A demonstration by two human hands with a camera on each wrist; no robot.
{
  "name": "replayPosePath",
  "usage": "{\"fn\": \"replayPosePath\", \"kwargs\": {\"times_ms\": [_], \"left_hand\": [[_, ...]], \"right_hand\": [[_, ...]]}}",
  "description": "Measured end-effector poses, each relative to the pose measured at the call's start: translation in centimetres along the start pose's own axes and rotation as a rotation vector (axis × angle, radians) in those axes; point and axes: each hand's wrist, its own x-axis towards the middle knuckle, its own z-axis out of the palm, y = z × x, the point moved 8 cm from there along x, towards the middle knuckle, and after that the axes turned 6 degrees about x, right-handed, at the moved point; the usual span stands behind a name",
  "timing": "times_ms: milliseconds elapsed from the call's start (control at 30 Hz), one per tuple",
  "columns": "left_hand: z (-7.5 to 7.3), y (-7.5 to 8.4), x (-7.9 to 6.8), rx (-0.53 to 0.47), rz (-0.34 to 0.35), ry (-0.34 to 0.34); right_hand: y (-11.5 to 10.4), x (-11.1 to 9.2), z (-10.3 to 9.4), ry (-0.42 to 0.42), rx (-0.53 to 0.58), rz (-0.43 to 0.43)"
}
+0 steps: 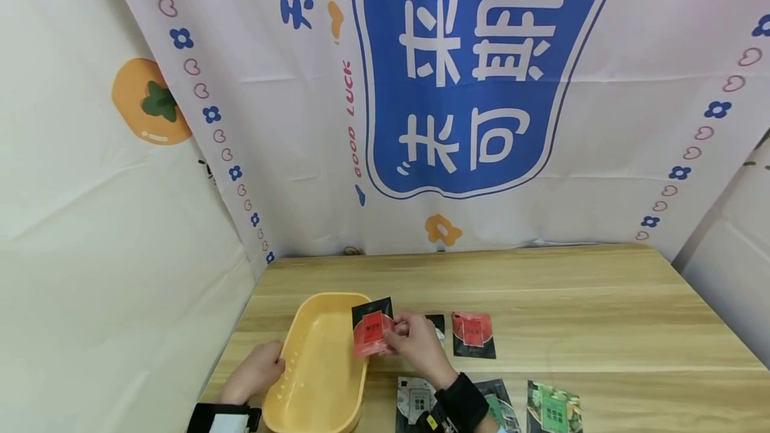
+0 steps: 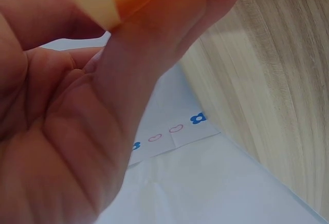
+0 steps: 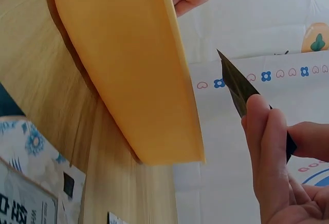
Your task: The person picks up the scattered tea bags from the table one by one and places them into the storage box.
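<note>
Head view: one red-and-black packet point(image 1: 371, 327), pinched by its right edge between the right thumb and right fingers point(image 3: 272, 147), the gap closed to the packet's thickness. Location: raised at those fingertips, by the right rim of the yellow tub point(image 1: 319, 373); from where I stand, no contact between packet and tub can be confirmed.

Handling, by my estimate: light, flat, pliable, liable to fold if pushed by a corner; film probably a little slippery. The right wrist view gives it nearly edge-on and thin. Contents hidden; fragility cannot be told. Best hold: a soft pinch along one edge, thumb on the printed face.

Yellow tub: one, probably stiff, light plastic that could slide. Left fingers point(image 1: 275, 353) curled closed on its left rim, a sound place to steady it.

Loose packets, flat on the surface point(image 1: 631, 326): second red packet point(image 1: 472, 334), right of the right fingers; part-hidden packet point(image 1: 436, 321), just behind them; grey packet point(image 1: 415, 396), nearer the person than they are; dark packet point(image 1: 499, 399) and green packet point(image 1: 555, 406), nearer and farther right. Thin edges; each likely needs a fingernail beneath.
</note>
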Motion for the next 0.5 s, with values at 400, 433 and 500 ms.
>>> {"fn": "replayPosePath", "kwargs": {"times_ms": [400,433,500], "left_hand": [[-0.1,0.1,0.0,0.025,-0.004,0.029],[-0.2,0.1,0.0,0.021,-0.005,0.029],[-0.2,0.2,0.1,0.022,0.001,0.032]], "right_hand": [[1.0,0.6,1.1,-0.016,0.016,-0.001],[1.0,0.6,1.2,-0.017,0.015,-0.003],[1.0,0.6,1.3,-0.017,0.023,-0.006]]}}
